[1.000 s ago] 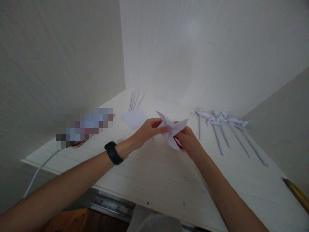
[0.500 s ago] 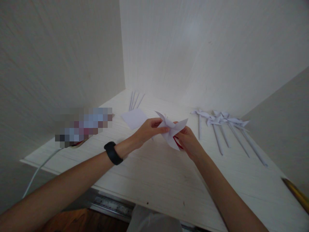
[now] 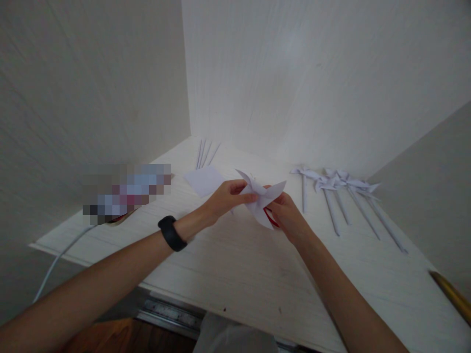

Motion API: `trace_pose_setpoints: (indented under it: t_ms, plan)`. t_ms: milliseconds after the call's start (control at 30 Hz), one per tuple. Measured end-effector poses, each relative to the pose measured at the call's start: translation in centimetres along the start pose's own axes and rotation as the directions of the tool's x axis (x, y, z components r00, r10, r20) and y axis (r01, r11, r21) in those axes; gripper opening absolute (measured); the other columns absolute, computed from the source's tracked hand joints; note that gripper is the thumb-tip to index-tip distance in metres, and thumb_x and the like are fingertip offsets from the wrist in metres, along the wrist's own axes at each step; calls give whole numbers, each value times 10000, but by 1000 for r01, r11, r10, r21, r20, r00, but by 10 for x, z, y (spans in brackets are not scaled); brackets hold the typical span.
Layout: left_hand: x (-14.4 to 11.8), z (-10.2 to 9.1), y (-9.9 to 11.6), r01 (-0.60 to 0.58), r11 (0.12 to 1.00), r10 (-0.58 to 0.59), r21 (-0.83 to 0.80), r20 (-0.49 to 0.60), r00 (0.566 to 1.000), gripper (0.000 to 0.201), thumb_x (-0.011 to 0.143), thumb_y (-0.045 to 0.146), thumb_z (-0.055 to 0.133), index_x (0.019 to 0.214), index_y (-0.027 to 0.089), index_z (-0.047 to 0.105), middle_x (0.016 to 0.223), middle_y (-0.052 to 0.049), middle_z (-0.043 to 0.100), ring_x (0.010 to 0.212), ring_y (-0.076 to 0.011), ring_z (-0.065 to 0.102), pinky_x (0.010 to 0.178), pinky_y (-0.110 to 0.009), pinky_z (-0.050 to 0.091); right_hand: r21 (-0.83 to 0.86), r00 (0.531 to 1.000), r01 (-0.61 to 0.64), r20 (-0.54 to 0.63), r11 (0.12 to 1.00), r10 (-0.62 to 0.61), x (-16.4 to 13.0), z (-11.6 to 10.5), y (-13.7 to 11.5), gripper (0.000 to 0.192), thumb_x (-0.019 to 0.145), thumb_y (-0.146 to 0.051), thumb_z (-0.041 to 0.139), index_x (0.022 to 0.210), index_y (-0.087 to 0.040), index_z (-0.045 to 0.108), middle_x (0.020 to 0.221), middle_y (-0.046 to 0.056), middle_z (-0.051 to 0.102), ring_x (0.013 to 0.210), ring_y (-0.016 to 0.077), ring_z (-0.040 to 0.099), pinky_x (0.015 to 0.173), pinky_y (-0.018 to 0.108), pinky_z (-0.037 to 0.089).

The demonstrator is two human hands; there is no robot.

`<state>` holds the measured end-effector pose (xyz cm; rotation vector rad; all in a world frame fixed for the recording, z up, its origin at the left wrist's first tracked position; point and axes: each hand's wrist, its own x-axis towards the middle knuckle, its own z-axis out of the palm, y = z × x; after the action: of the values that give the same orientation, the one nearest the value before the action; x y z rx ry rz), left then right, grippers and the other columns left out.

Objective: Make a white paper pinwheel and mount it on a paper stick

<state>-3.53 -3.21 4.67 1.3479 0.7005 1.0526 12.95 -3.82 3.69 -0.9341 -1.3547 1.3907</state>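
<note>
A white paper pinwheel [image 3: 263,198] with curled blades is up in front of me, above the table. My left hand [image 3: 230,198] pinches it near the centre, thumb on the front and fingers behind. My right hand [image 3: 283,213] is closed at the pinwheel's right side, partly behind a blade. A red loop like a scissors handle [image 3: 271,219] shows at that hand, under the lower blade; the rest of the scissors is hidden. On the table to the left, just beyond my left hand, lies a flat square sheet of white paper [image 3: 202,179].
Several thin paper sticks [image 3: 208,153] lie at the back. At the right, several finished pinwheels on sticks [image 3: 333,184] lie in a row. A blurred-out object [image 3: 128,191] with a white cable [image 3: 61,255] is at the left. Walls enclose the white table [image 3: 235,269].
</note>
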Motion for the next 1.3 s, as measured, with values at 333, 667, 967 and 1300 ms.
trace_pose_setpoints:
  t_ms: [333,667,967,1300]
  plan:
    - [-1,1,1,-10,1000,10,-4,-13,1000,280,633,288,724,868,140,685,922,-61,693,825,-164,606,782,-308,443,-18,1000,-5,-3,1000,5,-1,1,-1,184,641,-284,697,809,-214,667,831,14,676,794,163,593,803,312,442]
    - [0,0,1,-9,1000,9,11,-7,1000,284,638,288,719,875,135,683,940,-69,690,840,-168,604,790,-312,439,-14,1000,-6,-9,1000,6,-1,1,-1,167,639,-281,696,790,-214,670,816,8,672,770,154,594,798,311,444]
    - [-1,1,1,-8,1000,9,7,-21,1000,276,634,276,718,870,137,682,928,-66,693,833,-170,607,797,-323,442,-53,1000,3,-9,999,-3,1,0,1,196,638,-320,694,805,-220,674,818,19,681,795,177,598,777,324,464]
    - [-1,1,2,-5,1000,4,-10,-17,1000,257,635,278,720,847,139,684,902,-54,691,815,-159,602,779,-305,439,-49,1000,13,3,999,-13,0,-2,3,183,667,-305,688,831,-227,671,844,15,682,801,169,608,796,321,446]
